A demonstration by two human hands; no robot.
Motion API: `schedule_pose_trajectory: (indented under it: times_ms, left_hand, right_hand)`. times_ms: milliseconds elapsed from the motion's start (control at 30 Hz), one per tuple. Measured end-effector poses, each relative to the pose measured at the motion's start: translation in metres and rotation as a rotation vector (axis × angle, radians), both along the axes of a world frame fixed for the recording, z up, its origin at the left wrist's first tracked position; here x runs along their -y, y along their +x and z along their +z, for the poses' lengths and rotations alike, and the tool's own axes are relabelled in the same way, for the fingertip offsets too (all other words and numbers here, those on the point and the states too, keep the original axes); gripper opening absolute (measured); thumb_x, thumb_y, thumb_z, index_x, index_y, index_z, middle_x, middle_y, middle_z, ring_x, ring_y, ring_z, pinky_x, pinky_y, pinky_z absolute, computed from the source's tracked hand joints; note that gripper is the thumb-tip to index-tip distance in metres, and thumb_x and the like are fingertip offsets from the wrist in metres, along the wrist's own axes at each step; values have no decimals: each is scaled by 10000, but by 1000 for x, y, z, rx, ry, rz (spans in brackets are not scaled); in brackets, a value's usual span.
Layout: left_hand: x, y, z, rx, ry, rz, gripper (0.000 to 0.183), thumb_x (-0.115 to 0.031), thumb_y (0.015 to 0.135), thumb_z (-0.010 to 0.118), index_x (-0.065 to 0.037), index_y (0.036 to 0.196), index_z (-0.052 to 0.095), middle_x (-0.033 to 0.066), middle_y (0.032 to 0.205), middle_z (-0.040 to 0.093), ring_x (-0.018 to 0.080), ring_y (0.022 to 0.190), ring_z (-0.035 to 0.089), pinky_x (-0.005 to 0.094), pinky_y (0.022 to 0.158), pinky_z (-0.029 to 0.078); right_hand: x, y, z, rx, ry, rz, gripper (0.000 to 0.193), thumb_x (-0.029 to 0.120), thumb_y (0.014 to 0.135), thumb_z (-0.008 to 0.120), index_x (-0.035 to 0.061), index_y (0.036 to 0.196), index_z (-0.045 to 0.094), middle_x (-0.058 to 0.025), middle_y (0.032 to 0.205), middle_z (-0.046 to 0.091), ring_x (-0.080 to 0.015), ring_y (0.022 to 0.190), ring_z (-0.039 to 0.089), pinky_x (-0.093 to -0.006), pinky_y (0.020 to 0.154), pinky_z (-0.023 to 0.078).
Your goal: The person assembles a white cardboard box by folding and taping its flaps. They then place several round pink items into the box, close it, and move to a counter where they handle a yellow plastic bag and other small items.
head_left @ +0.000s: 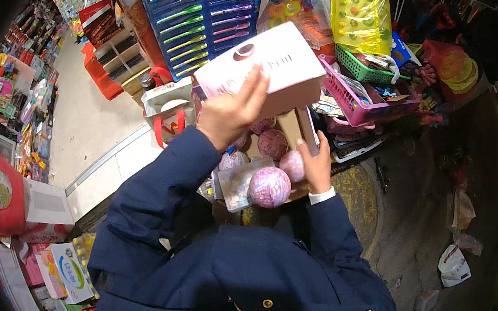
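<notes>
My left hand [229, 113] is closed on a white-and-pink box [266, 59], its fingers pressed along the printed side; the thumb is hidden. Below it stands an open cardboard box [289, 127] with several pink and purple marbled balls [272, 143] inside. At that box's right wall is my right hand [317, 168], thumb on the inner side and fingers outside, close against a light pink ball [292, 165]. One larger pink-and-violet ball [270, 187] rests by a clear plastic pack [235, 184] at the near side.
Behind the boxes stands a blue display of coloured pens [197, 14]. To the right are a pink basket [359, 103] and a green basket [363, 70] of small goods. A paper bag with red handles [168, 109] is at the left. Litter [453, 266] lies on the dark ground.
</notes>
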State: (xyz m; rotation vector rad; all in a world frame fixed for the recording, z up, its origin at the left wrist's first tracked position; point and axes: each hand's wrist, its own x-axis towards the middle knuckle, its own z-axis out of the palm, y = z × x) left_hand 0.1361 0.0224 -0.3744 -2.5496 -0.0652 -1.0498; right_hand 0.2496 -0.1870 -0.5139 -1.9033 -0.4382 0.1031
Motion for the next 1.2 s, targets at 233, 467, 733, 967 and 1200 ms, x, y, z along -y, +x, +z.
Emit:
schedule_pose_trajectory:
  times_ms: [233, 467, 733, 967, 1200]
  left_hand:
    - [-43, -42, 0, 415, -382, 61, 716, 141, 714, 456, -70, 1392, 553, 180, 1333, 613, 302, 1091, 677, 358, 814, 595]
    - [-85, -103, 5, 532, -714, 241, 605, 116, 811, 430, 45, 1410, 486, 232, 1291, 623, 330, 1091, 676, 356, 861, 566]
    - [-100, -183, 21, 578, -2195, 371, 494, 52, 859, 455, -5, 1346, 519, 88, 956, 699, 98, 571, 609, 208, 359, 380]
    - [-63, -240, 114, 475, -2492, 72, 576, 134, 785, 462, 28, 1348, 530, 158, 1175, 678, 250, 1021, 691, 359, 908, 562]
    - [-65, -349, 253, 487, -2078, 45, 497, 3, 923, 597, 10, 1410, 500, 29, 1259, 606, 94, 1119, 549, 267, 950, 459]
  right_hand:
    - [22, -120, 9, 785, -283, 539, 780, 484, 723, 824, 240, 1407, 537, -190, 1508, 358, -524, 1401, 272, -696, 1082, 241]
    - [-42, -15, 28, 702, -379, 87, 676, 205, 860, 724, 9, 1428, 414, -316, 1451, 374, -508, 1349, 356, -550, 1109, 333]
    - [-59, -53, 124, -125, -146, 296, 489, 306, 909, 712, -50, 1224, 596, -209, 1138, 651, -311, 1057, 618, -398, 942, 470]
    - [-114, -93, 243, -1493, 375, 565, 557, 479, 1009, 534, 8, 1304, 563, -87, 1284, 635, -180, 1155, 595, -355, 1015, 458]
    - [-228, -202, 387, -1386, 36, 892, 491, 399, 1024, 545, 33, 1350, 530, -85, 1259, 640, -213, 1104, 636, -356, 927, 530]
